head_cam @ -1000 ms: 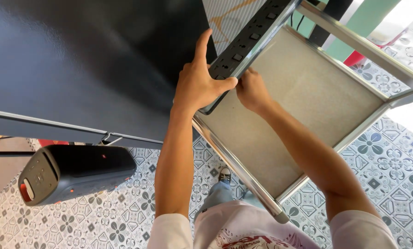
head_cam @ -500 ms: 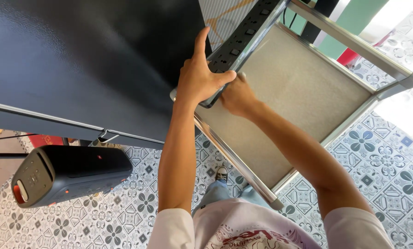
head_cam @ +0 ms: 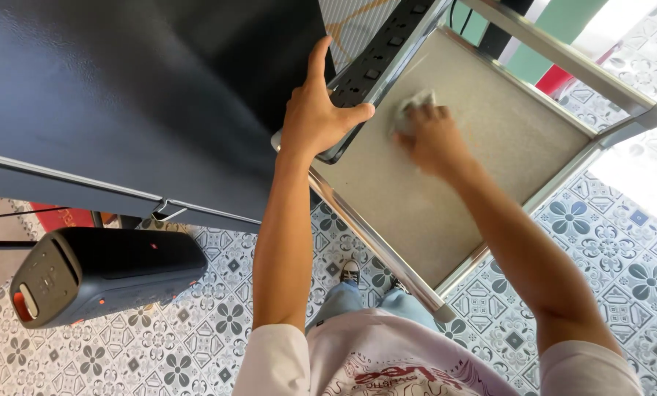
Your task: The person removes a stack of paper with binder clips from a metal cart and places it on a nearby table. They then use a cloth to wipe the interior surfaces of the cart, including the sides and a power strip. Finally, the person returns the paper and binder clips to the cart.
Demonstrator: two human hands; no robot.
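At the far left a dark portable speaker (head_cam: 104, 273) with rounded ends is sitting low beside the patterned floor tiles (head_cam: 196, 345), well apart from both hands. Above it a large dark flat panel (head_cam: 137, 103), seemingly the back of a screen, is leaning over the scene and filling the upper left. Moving right, the left hand (head_cam: 319, 110) is lying spread wide, fingers stretched up against the panel's edge and thumb hooked over the end of a black power strip (head_cam: 376, 62), apparently lifting or steadying that strip so it is staying clear of the surface beneath. Just beside it, the right hand (head_cam: 432, 136) is pressing down on a small pale cloth (head_cam: 415, 104), fingers curled narrowly over the wad so only its upper edge is showing; the hand is blurring slightly, which suggests a rubbing stroke. The cloth is resting flat on the grey speckled tabletop (head_cam: 490, 161), near the corner next to the strip. A shiny metal frame (head_cam: 376, 246) is rimming that tabletop, and further right the tiled floor is brightening under daylight.
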